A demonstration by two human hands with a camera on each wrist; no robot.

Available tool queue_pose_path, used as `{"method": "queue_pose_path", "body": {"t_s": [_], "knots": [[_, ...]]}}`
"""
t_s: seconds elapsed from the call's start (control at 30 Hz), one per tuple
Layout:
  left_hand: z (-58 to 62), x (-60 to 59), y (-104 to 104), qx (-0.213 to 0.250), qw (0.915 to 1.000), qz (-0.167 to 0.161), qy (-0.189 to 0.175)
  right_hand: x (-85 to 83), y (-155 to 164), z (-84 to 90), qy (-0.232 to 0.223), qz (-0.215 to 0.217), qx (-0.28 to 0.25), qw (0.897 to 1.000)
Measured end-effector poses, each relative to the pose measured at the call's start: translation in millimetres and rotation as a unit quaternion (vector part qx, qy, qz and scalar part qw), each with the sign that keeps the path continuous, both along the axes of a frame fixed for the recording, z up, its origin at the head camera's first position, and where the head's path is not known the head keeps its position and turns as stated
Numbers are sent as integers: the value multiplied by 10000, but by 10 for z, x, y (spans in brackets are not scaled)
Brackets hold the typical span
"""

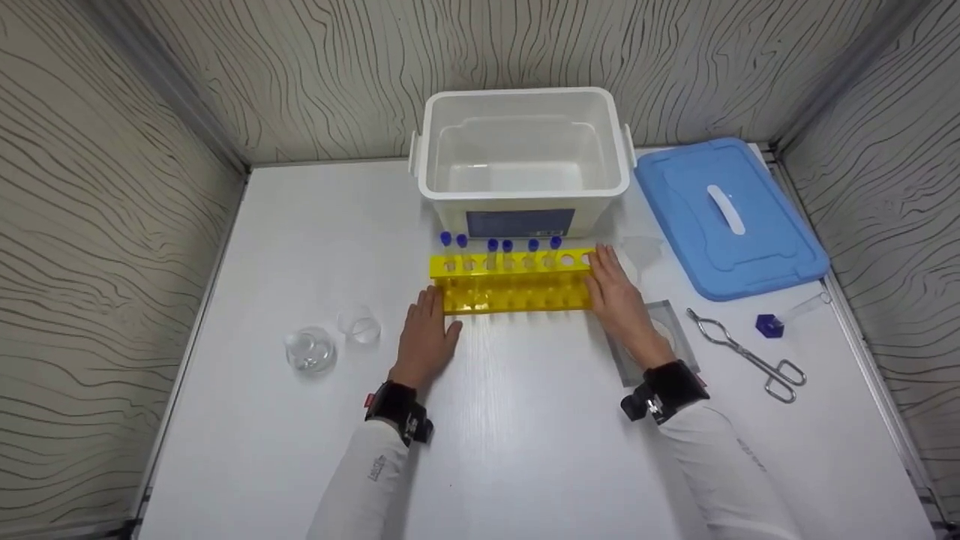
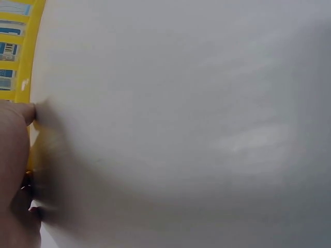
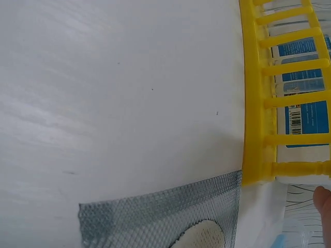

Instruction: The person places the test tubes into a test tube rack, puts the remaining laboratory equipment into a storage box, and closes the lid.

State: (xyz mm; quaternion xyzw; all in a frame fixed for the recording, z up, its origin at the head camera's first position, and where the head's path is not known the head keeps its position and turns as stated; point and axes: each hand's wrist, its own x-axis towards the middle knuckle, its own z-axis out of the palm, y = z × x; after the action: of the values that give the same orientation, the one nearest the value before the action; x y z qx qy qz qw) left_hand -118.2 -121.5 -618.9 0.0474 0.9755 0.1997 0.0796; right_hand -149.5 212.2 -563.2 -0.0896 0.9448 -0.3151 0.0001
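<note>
A yellow test tube rack (image 1: 517, 296) stands on the white table, holding several test tubes (image 1: 493, 255) with blue caps. Against its left end lie the fairly straight fingers of my left hand (image 1: 424, 341), thumb apart. My right hand (image 1: 621, 304) rests its extended fingers along the right end, by the uncapped holes. At the left wrist view's edge, the thumb (image 2: 23, 111) meets the rack (image 2: 25, 77). The right wrist view shows the rack (image 3: 253, 103) and just a fingertip (image 3: 324, 199) beyond its end. Part of a wire gauze (image 1: 630, 367) shows under my right wrist.
Behind the rack stands an open white bin (image 1: 525, 196); its blue lid (image 1: 675, 217) lies to the right. Crucible tongs (image 1: 742, 351), a measuring cylinder (image 1: 771, 325) and a clear funnel (image 1: 642, 251) are rightward. A glass flask (image 1: 310, 351) and small beaker (image 1: 364, 330) stand leftward.
</note>
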Motion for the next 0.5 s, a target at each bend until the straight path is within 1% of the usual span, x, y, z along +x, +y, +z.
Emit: {"method": "queue_pose_path", "body": {"t_s": [0.13,0.23,0.5], "knots": [[21,-1,-1,-92,9999,45,-71,16,-8,-6,-57,-3,-56,10000],[44,3,1,-35,9999,48,-124,24,-18,-11,-74,-37,16,10000],[135,-34,-18,370,9993,47,-83,30,-59,-6,43,-144,131,9998]]}}
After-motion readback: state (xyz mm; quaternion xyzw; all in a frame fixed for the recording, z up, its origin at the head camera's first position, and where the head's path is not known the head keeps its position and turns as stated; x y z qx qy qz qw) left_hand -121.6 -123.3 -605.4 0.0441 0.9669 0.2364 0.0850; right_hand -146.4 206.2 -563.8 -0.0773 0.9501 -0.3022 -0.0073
